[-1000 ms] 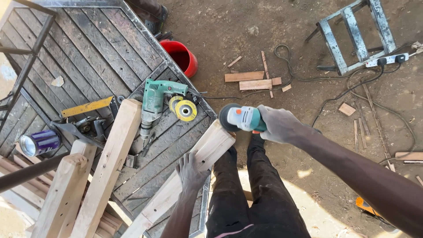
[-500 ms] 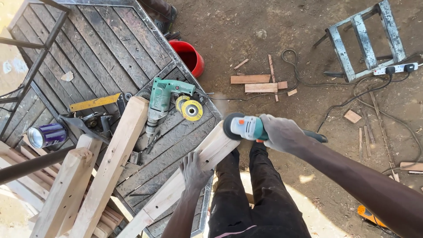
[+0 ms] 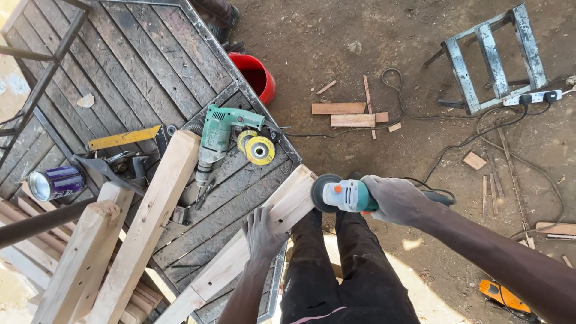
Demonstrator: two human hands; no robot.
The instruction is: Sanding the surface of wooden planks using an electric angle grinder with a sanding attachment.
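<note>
**Operator:** Head view showed my right hand point(image 3: 396, 200) wrapped tight around the teal and grey angle grinder point(image 3: 345, 195), its dark disc touching the end of the pale squared timber plank point(image 3: 252, 240). My left hand point(image 3: 262, 234) lay flat with fingers spread on that plank, pressing it onto the dark slatted wooden counter point(image 3: 150, 66); it gripped nothing.

**Second:** And how was the step best done?

**Operator:** I judged that the disc needed light, even pressure across the end grain, the left hand kept well back from the disc, and the black power cable point(image 3: 456, 150) kept behind the tool.

**Second:** What lay nearby?

**Operator:** A green electric drill point(image 3: 217, 135) with a yellow flap disc point(image 3: 260, 150) just beside it, a red plastic bucket point(image 3: 259, 81) on the dirt floor, and a purple tin can point(image 3: 57, 183) at the left.

**Second:** Any change from half a second earlier?

**Operator:** Little: the grip and the plank matched, while the view had shifted slightly.
</note>
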